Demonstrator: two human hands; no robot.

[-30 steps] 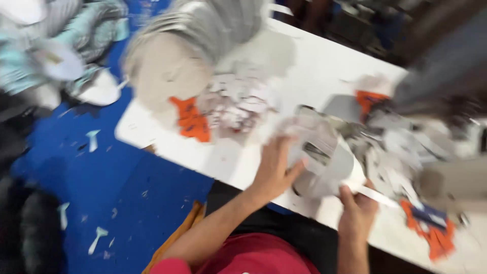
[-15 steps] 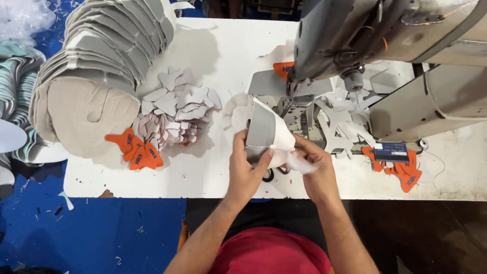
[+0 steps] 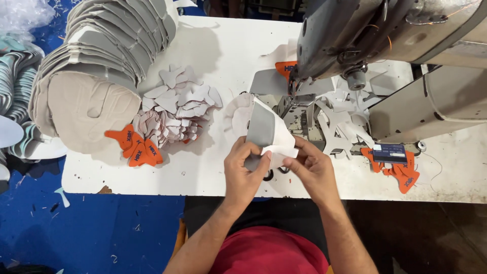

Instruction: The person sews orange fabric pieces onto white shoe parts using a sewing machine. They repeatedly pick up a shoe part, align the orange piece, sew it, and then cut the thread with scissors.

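Left hand [image 3: 244,167] and right hand [image 3: 313,170]: both pinched shut on one grey-and-white fabric piece [image 3: 266,133], fingers curled, thumbs on top at its near white edge. The piece is held above the white table [image 3: 213,61], just in front of the sewing machine [image 3: 385,30]. To the left: a heap of small pale cut pieces [image 3: 177,104], orange tags [image 3: 136,147], and a tall stack of grey panels [image 3: 101,61].

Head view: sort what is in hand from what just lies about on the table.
In hand:
left hand
right hand
grey and white cut piece

Lying about:
big stack of grey pieces
small pale cutouts
orange tabs
dark card
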